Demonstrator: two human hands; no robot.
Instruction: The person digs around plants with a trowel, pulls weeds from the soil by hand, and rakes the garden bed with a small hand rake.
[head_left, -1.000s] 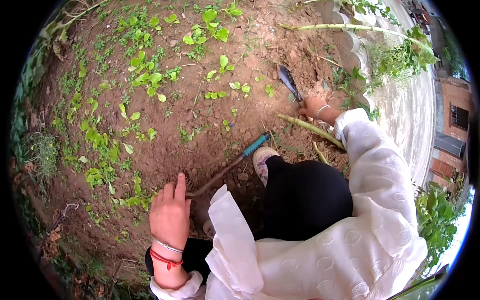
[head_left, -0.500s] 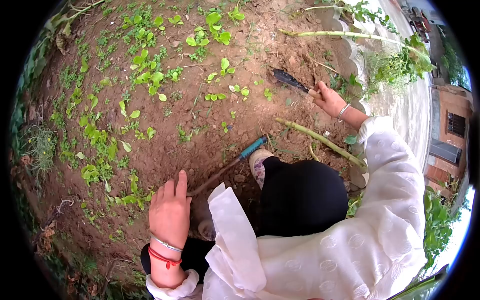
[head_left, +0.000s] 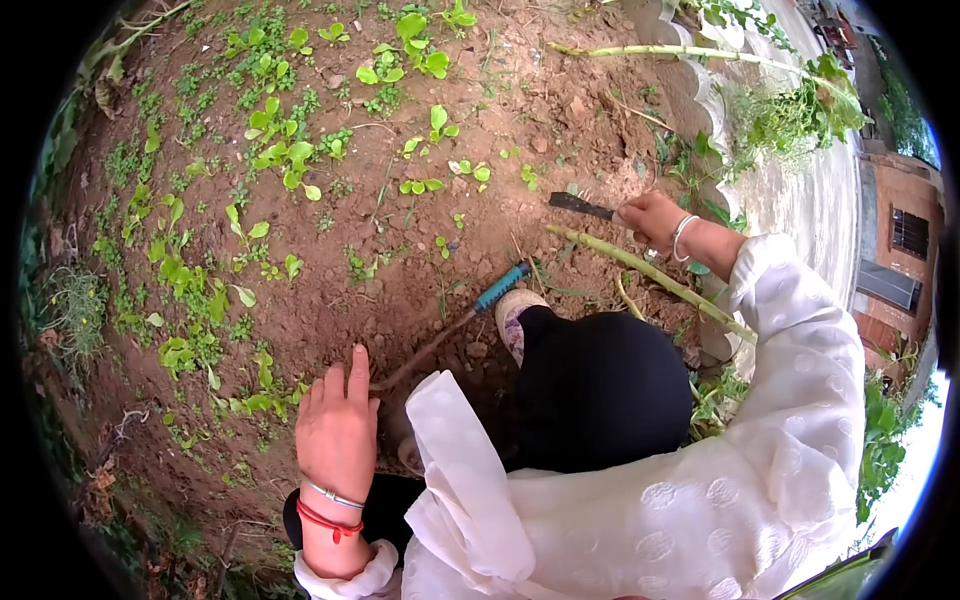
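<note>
The right hand (head_left: 652, 220), gripping the trowel (head_left: 580, 205), has brought it closer to the stalk (head_left: 650, 270), so the work seems to shift there, while the left hand (head_left: 338, 428), fingers stretched, holds nothing.

Head camera: round, wide view from the person's head, facing forward and steeply down.
Brown soil bed (head_left: 325, 310): seen from above, across left and centre.
White patterned cloth sleeve (head_left: 790, 370): near the lens, lower right, beside a rounded, black-clad knee (head_left: 605, 390).
Bare left hand (head_left: 338, 435): closer to the lens than the bare right hand (head_left: 655, 220).
Red-brown brick building (head_left: 908, 195): small, distant, tipped sideways at the right edge.
</note>
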